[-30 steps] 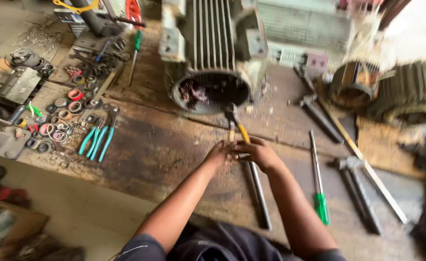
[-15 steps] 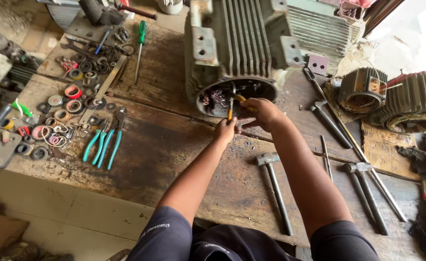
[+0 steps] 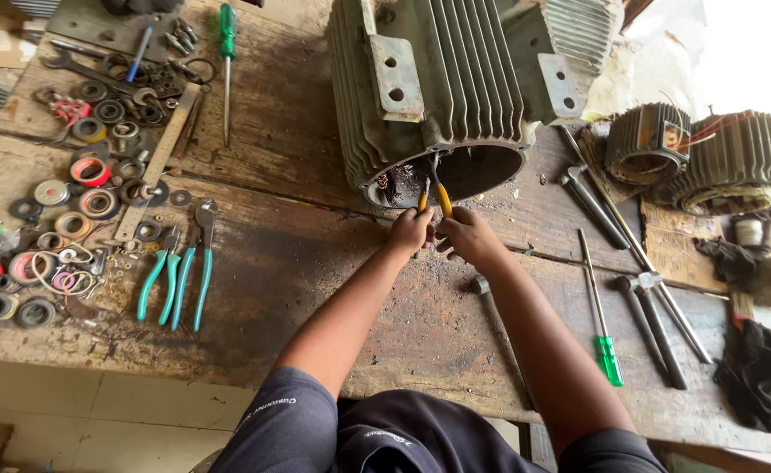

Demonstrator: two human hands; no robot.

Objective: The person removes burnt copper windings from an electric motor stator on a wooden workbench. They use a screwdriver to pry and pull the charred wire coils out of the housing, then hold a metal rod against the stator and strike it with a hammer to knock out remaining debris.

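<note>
Left hand: the left hand is closing around the lower end of the pliers' handles, fingers curled, knuckles facing the camera.
Right hand: the right hand is sitting just beside the left, touching it, fingers folded onto the same handles; both hands are sharing one grip.
Pliers: the yellow-handled pliers are rising from the grip, tips reaching into the opening above; how far the tips are parted cannot be told.
Motor: the big ribbed motor housing is lying on its side directly above the grip, its round open end facing the hands, with dark windings inside.
Bench: the worn wooden bench is lying under the forearms.
Left of the grip: two pairs of teal-handled pliers are lying well apart from the hands, with a scatter of rings and washers beyond them.
Right of the grip: a green-handled screwdriver is lying near, hammers past it.
Below the grip: a hammer head is showing beside the right forearm.
</note>
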